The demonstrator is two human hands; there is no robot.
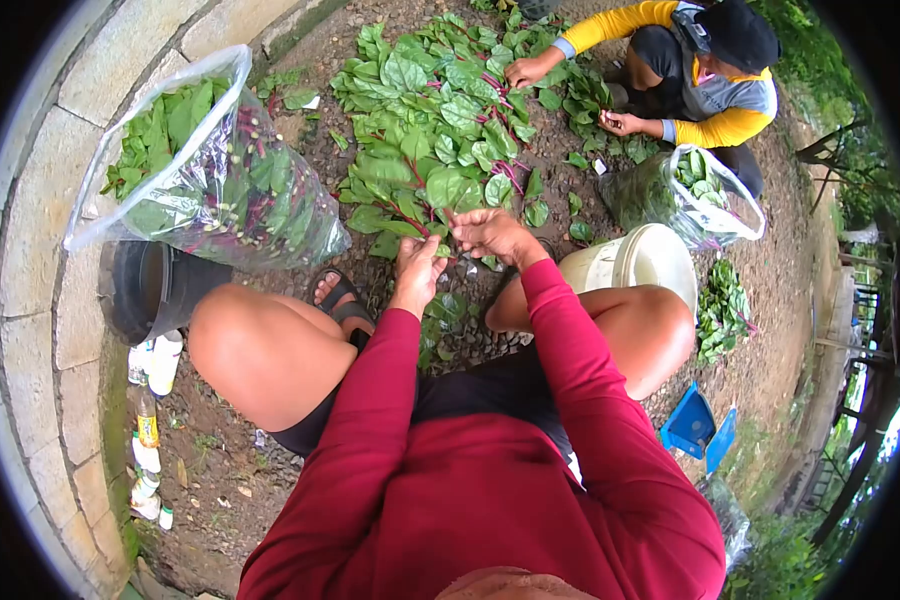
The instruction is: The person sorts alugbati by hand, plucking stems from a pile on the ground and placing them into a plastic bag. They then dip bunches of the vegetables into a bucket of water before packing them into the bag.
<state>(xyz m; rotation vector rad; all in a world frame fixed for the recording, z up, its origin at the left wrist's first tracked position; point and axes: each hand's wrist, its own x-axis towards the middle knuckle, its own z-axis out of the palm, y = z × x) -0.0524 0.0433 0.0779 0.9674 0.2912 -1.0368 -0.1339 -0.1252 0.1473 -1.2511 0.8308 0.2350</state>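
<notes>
My left hand is closed around the lower end of a leafy stem with a purple-red stalk. Close beside it on the right, my right hand has its fingers pinched together near the same stem; what lies between the fingertips is too small to make out. Just beyond both hands spreads a large heap of green leaves with purple-red stems on the ground. At the left, a clear plastic bag stands tilted, full of the same leaves.
Another person in yellow sleeves crouches at the upper right, hands at the leaves. Near them is a second leaf-filled bag. A white bucket is by my right knee, a black pot at left, bottles along the stone wall.
</notes>
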